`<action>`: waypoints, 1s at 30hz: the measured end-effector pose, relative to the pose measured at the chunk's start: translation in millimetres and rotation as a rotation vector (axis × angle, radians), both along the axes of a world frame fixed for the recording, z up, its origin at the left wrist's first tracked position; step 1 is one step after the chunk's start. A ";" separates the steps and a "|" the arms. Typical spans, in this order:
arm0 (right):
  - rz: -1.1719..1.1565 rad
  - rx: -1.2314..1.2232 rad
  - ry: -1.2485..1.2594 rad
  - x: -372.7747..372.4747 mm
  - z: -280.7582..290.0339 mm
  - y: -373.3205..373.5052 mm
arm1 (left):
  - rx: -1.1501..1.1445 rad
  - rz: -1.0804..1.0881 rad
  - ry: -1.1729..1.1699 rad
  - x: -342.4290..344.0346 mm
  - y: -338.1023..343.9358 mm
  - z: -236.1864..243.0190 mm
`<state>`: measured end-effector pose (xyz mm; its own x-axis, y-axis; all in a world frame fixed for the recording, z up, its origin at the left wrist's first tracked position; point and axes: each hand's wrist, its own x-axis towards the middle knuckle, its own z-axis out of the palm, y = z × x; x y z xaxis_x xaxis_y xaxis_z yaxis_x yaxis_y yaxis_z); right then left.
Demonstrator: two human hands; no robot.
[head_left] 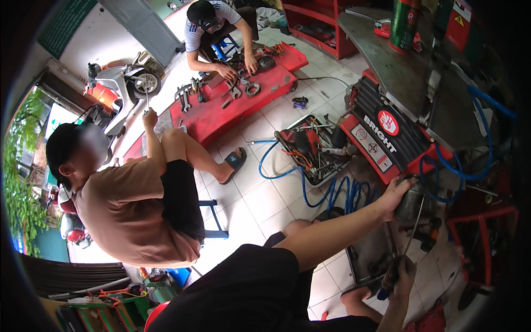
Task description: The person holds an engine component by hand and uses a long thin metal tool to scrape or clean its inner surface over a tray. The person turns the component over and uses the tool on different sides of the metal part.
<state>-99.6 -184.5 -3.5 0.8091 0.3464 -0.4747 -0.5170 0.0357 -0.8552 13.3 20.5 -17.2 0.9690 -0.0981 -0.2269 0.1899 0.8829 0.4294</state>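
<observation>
Over at the right, my left hand (397, 196) is closed around a grey, worn metal cylinder-shaped part (410, 206). Lower down, my right hand (405, 275) grips the handle of a screwdriver (418, 224) with a long thin shaft and a dark handle ending in blue. The shaft points up to the metal part; whether its tip touches cannot be made out. Beneath my hands, a dark rectangular tray (369, 252) lies on the tiled floor. A dark power drill (430, 235) with a touch of orange sits beyond the screwdriver shaft.
A coiled blue air hose (343, 193) runs beside a tool tray (312, 149) full of tools. Right of it stands a red and black machine (381, 130). One person (133, 210) sits at left; another person (218, 39) works at a red platform (232, 102).
</observation>
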 end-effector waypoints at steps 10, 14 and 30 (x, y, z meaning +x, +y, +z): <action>-0.061 0.375 0.309 -4.3 12.4 -9.5 | -0.128 -0.089 -0.016 7.5 -13.7 -22.2; 0.033 0.410 0.226 -4.0 -1.6 -13.6 | -0.047 -0.029 0.103 -3.6 -10.2 5.8; 0.131 0.178 0.104 -4.3 26.2 20.9 | -0.150 -0.129 0.210 1.3 20.5 -3.2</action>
